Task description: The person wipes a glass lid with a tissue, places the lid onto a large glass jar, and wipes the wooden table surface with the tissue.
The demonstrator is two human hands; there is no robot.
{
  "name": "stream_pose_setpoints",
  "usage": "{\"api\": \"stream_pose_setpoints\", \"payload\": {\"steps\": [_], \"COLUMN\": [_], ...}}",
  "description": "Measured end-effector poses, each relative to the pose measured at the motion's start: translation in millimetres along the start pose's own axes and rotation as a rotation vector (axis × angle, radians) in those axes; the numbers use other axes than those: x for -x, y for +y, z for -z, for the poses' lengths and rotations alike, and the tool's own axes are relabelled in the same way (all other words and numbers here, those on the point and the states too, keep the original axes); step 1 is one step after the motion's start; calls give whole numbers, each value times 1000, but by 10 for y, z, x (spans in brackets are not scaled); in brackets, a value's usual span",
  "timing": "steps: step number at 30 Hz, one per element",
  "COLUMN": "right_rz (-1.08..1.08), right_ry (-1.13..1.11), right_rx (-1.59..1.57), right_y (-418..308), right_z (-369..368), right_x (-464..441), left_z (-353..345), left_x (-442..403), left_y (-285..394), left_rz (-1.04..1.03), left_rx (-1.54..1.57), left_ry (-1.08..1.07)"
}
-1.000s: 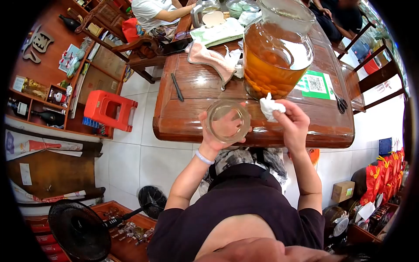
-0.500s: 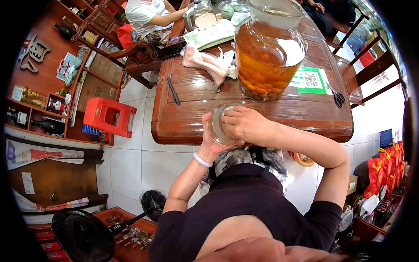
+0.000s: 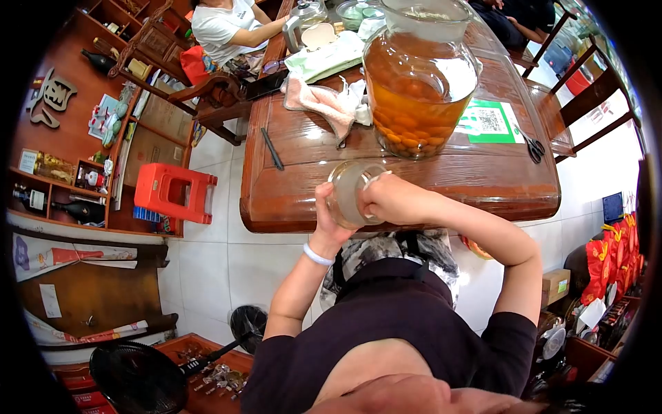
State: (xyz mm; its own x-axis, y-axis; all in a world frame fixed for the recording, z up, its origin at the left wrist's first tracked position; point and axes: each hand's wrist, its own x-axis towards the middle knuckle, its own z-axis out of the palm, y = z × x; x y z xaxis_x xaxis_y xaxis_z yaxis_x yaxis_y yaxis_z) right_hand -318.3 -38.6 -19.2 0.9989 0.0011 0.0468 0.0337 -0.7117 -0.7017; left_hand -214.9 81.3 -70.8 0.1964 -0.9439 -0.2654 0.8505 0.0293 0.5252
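A round, hollow glass lid with a frosted band is held over the near edge of the table. My left hand is closed around its left and lower side. My right hand has its fingers curled at the lid's right rim; the fingertips are partly hidden. Just beyond stands a big glass jar with a frosted neck, filled with amber liquid and orange fruit lying at the bottom. A pink towel lies left of the jar, and a dark, slim stick-like item lies nearer the left edge.
The wooden table also carries a green QR-code card, scissors, a green-white cloth and a glass kettle. A red stool stands on the left floor. People sit at the far left and far right.
My right hand has turned, its fingers shifting from over the lid's opening to its right rim. The lid has tilted slightly. The whole view has shifted a little.
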Motion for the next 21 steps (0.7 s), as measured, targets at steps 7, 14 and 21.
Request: {"api": "stream_pose_setpoints", "payload": {"steps": [7, 14, 21], "right_rz": [-8, 470, 214], "right_ry": [615, 345, 356], "right_rx": [-654, 44, -165], "right_y": [-6, -196, 86], "right_z": [528, 279, 445], "right_x": [273, -96, -270], "left_z": [-157, 96, 78], "left_x": [51, 14, 54], "left_y": [211, 5, 100], "left_rz": [-187, -39, -126], "left_rx": [-114, -282, -189], "left_ry": [-128, -112, -238]}}
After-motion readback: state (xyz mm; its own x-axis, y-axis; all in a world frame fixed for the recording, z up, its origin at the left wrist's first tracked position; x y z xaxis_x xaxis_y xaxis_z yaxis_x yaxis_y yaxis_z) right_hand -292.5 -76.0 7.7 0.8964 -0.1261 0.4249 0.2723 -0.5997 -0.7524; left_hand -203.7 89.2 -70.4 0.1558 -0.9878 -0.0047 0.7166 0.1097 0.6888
